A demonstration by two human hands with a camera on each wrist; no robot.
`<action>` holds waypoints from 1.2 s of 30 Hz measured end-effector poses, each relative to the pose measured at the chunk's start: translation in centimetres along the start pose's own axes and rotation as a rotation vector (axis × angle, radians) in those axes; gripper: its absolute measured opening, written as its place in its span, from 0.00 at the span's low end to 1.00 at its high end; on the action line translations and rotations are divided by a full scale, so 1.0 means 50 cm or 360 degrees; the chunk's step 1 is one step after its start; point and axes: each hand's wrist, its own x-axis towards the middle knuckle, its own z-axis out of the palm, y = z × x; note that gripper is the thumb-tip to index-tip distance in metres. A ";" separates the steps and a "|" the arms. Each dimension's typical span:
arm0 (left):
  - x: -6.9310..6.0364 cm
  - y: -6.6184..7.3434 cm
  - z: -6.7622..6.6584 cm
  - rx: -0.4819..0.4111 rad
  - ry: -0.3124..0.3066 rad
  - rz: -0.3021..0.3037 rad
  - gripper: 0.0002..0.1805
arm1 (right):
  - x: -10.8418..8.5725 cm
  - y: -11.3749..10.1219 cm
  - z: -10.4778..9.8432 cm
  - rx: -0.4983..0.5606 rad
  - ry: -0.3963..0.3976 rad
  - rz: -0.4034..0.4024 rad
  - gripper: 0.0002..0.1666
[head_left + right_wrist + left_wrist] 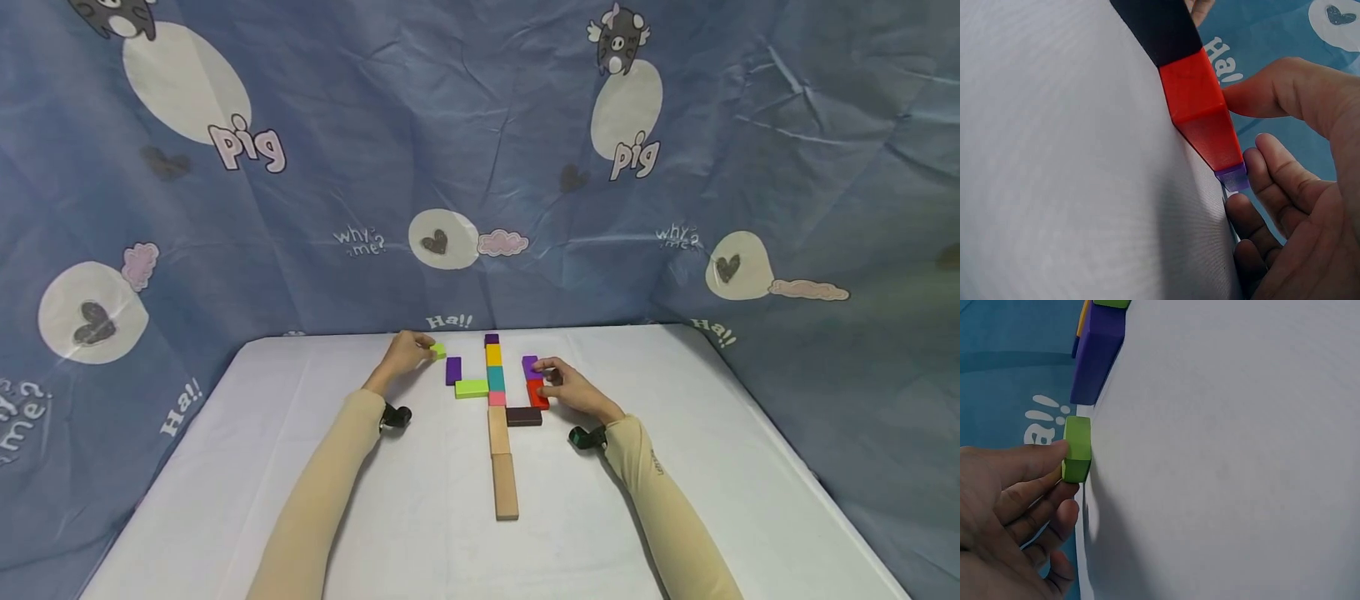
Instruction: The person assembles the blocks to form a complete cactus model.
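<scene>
My left hand point(407, 353) pinches a small lime-green block point(1077, 447) between thumb and fingers at the table's far side. Just right of it stands a dark purple block point(453, 371), and a longer lime-green block point(472, 388) joins that to the central column. On the other side, my right hand point(576, 390) is at a red block point(1194, 94) and a purple block point(529, 363) set end to end. Its thumb touches the red block, while its loosely bent fingers are beside the purple one. Neither block appears gripped between thumb and fingers.
The central column runs away from me: two plain wooden blocks point(505, 487), then pink, teal point(496, 378), yellow point(493, 355) and dark purple pieces. A dark brown block point(523, 417) branches right. A white cloth point(420, 517) covers the table, with a blue printed curtain point(480, 167) behind.
</scene>
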 end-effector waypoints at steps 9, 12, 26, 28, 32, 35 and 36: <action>0.006 0.030 0.018 -0.0079 0.0034 -0.0016 0.17 | -0.005 -0.008 0.001 -0.0004 -0.0005 -0.0068 0.29; 0.009 0.036 0.023 -0.0075 0.0040 -0.0002 0.17 | 0.000 0.000 0.002 -0.0019 0.0001 -0.0045 0.29; 0.033 0.032 0.040 -0.0050 0.0007 -0.0007 0.16 | 0.003 -0.009 0.004 -0.0004 0.0015 0.0010 0.29; 0.037 0.028 0.041 -0.0055 -0.0002 -0.0020 0.16 | 0.004 -0.009 0.003 0.0004 0.0019 -0.0008 0.28; 0.043 0.024 0.043 -0.0078 -0.0027 -0.0039 0.15 | 0.005 -0.007 0.001 0.0020 0.0031 -0.0040 0.28; 0.045 0.022 0.044 -0.0096 -0.0042 -0.0043 0.15 | 0.006 -0.006 0.001 0.0029 0.0029 -0.0053 0.28; 0.045 0.022 0.044 -0.0101 -0.0045 -0.0043 0.15 | 0.006 -0.006 0.001 0.0031 0.0026 -0.0054 0.28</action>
